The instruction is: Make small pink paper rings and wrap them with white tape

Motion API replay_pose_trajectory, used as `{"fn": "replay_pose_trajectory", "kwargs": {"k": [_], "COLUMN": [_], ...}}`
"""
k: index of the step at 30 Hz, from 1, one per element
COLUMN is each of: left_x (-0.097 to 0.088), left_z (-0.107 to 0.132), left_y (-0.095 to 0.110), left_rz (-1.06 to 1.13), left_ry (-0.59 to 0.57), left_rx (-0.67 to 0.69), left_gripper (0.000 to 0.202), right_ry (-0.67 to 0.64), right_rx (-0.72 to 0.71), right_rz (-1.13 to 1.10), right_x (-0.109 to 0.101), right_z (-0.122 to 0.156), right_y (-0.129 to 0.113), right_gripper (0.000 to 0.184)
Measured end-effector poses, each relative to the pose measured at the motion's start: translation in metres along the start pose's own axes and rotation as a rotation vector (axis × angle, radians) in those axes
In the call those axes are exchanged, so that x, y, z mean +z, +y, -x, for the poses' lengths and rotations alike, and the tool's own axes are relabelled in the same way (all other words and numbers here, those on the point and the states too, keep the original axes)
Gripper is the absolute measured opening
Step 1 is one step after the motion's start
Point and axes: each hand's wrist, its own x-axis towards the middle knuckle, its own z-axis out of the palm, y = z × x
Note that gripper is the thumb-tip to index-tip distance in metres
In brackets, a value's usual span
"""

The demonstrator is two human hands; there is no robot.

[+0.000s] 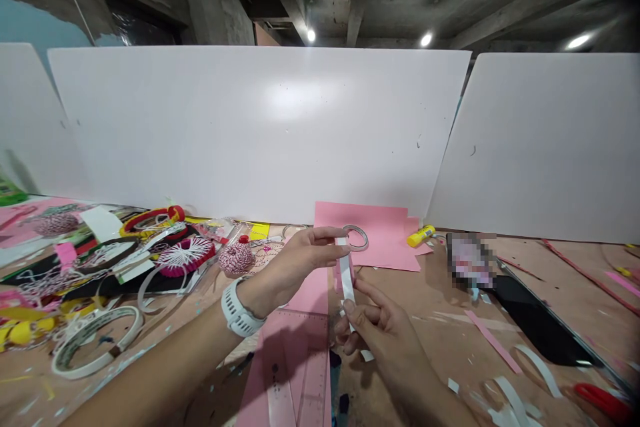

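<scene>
My left hand (300, 263) pinches the top end of a narrow white paper strip (347, 287), and a white sports watch (243, 308) sits on that wrist. My right hand (383, 340) grips the strip lower down between thumb and fingers. Just behind the strip, a narrow tape roll (355, 237) lies on a pink card sheet (373, 227). A yellow glue stick (421, 235) lies at that sheet's right edge. Below my hands, a clear ruler (300, 363) rests on a long pink paper sheet (295, 347).
Left of my hands lie a red-and-white twine ball (236, 259), a white tape roll (97, 341), and heaped craft pieces. To the right are a black panel (537, 320), white paper scraps, and red scissor handles (603, 401). White boards (260, 127) stand along the table's far edge.
</scene>
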Motion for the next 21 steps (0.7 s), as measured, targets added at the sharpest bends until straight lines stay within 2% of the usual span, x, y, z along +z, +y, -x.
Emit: {"fn": "replay_pose_trajectory", "kwargs": {"k": [7, 9, 13, 19, 21], "left_x": [-0.002, -0.003, -0.004, 0.000, 0.000], "left_z": [0.000, -0.002, -0.005, -0.003, -0.003], "left_y": [-0.005, -0.009, -0.015, -0.014, -0.015], "left_rz": [0.006, -0.022, -0.033, -0.017, -0.011], "left_ry": [-0.093, -0.113, -0.141, -0.102, -0.082], "left_rx": [-0.051, -0.029, -0.009, 0.009, 0.042], "left_gripper": [0.064, 0.057, 0.033, 0.034, 0.031], "right_ry": [-0.003, 0.007, 0.044, 0.048, 0.120], "right_rx": [-0.027, -0.029, -0.046, -0.103, -0.118], "right_rz": [0.058, 0.076, 0.078, 0.068, 0.049], "right_x": [-0.002, 0.000, 0.003, 0.005, 0.007], "right_z": [0.001, 0.003, 0.008, 0.013, 0.014], "right_y": [-0.006, -0.007, -0.006, -0.011, -0.015], "right_gripper": [0.067, 0.069, 0.085, 0.086, 0.088]}}
